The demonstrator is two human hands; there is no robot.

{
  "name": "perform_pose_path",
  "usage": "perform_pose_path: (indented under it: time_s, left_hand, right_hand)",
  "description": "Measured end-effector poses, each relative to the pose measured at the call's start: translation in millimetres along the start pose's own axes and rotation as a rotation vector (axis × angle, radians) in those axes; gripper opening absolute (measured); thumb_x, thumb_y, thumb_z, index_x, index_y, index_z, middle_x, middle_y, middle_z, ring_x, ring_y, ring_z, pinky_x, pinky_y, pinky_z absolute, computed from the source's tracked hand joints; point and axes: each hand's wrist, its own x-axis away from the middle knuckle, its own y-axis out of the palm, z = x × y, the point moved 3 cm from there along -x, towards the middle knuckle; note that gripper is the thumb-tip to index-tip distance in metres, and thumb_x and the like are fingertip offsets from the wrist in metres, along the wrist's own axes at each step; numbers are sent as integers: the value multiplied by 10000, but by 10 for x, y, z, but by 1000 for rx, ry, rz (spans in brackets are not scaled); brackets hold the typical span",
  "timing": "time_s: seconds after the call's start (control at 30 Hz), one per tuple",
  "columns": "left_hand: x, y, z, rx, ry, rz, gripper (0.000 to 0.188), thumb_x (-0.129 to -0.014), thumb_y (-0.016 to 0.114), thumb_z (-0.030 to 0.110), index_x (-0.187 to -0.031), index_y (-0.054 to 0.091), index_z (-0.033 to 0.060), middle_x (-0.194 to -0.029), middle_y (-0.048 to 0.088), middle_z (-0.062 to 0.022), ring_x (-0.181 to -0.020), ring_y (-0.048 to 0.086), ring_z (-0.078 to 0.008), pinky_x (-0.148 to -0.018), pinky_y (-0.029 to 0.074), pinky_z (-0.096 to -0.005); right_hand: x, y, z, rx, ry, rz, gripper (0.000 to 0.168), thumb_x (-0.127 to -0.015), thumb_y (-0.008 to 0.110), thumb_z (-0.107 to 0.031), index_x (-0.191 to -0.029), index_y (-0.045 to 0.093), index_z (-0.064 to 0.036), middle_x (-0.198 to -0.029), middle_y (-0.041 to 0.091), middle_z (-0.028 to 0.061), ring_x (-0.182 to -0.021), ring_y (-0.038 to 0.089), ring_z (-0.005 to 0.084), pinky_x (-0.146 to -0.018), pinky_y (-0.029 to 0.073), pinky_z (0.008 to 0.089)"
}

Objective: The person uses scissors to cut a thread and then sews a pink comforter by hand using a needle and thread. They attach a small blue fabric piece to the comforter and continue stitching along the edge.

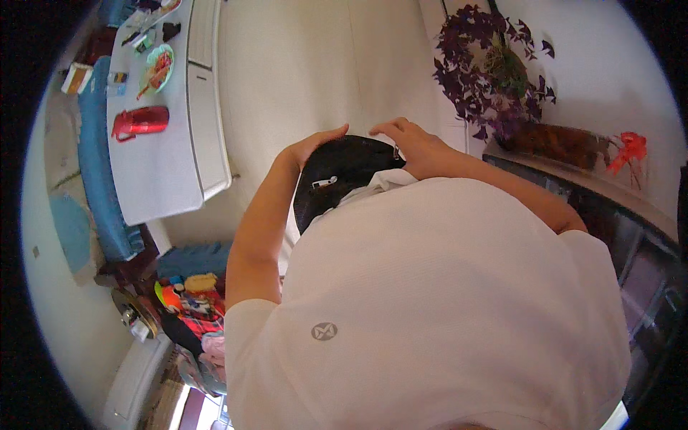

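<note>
A black zippered bag, seemingly a waist bag, sits against my belly, partly covered by the hem of my white shirt. Around its upper left edge lies my left hand, one digit stretched along the rim and the others hidden behind the bag. At the right corner is my right hand, its fingers bent; whether they pinch anything is unclear. Close by that hand hangs a small metal zip pull. Another silver zip pull lies on the bag's front.
To the left stands a white table with a red jug and a green dish holding food. A blue-covered sofa runs behind it. A purple-leaved plant and a dark cabinet are right. Clothes lie piled lower left.
</note>
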Motion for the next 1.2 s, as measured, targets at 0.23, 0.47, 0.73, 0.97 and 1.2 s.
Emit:
perform_pose_path:
  time_s: [0.23, 0.47, 0.73, 0.97, 1.2]
  left_hand:
    - [-97, -696, 1607, -75, 73, 75, 442, -777, 561, 457, -978, 611, 67, -923, 633, -61, -827, 587, -173, -761, 467, -291]
    - [89, -1504, 3489, -326, 338, 150, 342, -811, 561, 343, -1020, 594, 75, -940, 621, -24, -854, 567, -137, -774, 454, -279]
    - [162, -1831, 5139, -295, 219, 48, 312, -831, 539, 322, -1014, 592, 74, -922, 613, -1, -823, 562, -123, -738, 456, -256]
    - [-447, -2180, 6966, -207, 29, -18, 288, -849, 521, 304, -1007, 590, 74, -907, 606, 19, -796, 558, -110, -707, 459, -236]
    - [-251, -1165, 9052, -182, -51, 146, 397, -782, 547, 460, -919, 611, 93, -846, 637, -40, -683, 599, -166, -604, 480, -281]
  right_hand:
    - [-1129, -893, -45, 354, -295, 395, 359, -708, 574, -78, -1049, 468, -40, -1031, 464, 135, -988, 473, 291, -788, 440, 361]
    - [-2455, -2172, -398, 402, -283, 550, 322, -737, 530, -125, -1028, 454, -9, -965, 463, 154, -955, 479, 298, -715, 478, 347]
    - [-3611, -3285, -302, 393, -122, 565, 239, -736, 488, -115, -961, 501, -35, -968, 502, 138, -898, 506, 293, -697, 434, 390]
    - [-4957, -4733, 93, 405, 20, 244, 234, -749, 521, -176, -942, 506, -46, -926, 538, 120, -924, 524, 267, -656, 478, 380]
    - [-5506, -6717, 585, 259, -156, 274, 416, -801, 511, -274, -1155, 432, -69, -1086, 500, 107, -1035, 481, 250, -721, 494, 372]
